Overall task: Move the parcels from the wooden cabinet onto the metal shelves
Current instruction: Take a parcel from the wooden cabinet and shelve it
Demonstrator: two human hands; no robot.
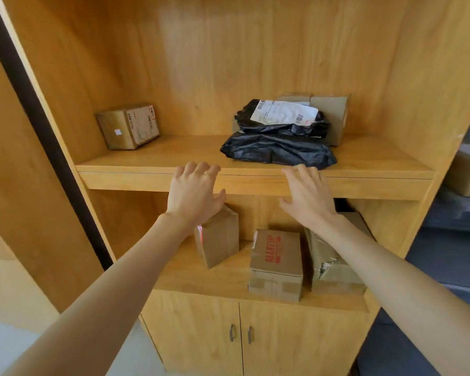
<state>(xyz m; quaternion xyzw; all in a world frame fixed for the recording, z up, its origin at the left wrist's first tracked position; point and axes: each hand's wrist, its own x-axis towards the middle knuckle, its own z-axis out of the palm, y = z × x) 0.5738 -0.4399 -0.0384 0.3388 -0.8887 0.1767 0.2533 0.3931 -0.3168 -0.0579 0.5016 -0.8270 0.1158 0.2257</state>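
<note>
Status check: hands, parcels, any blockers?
Left hand and right hand open, empty, at upper shelf edge. Black bag parcels nearest, untouched. Nothing blocking.

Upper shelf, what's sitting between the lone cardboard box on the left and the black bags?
Nothing: in the head view only bare wood of the upper shelf runs from the cardboard box to the black bags.

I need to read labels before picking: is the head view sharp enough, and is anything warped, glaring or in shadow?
Head view: wide-angle bend bows the wooden cabinet edges; the white label on the black poly bag is bright and its print too small to read; the red-printed box is slightly soft; the lower shelf's back is shadowed; left hand and right hand are fairly sharp.
</note>
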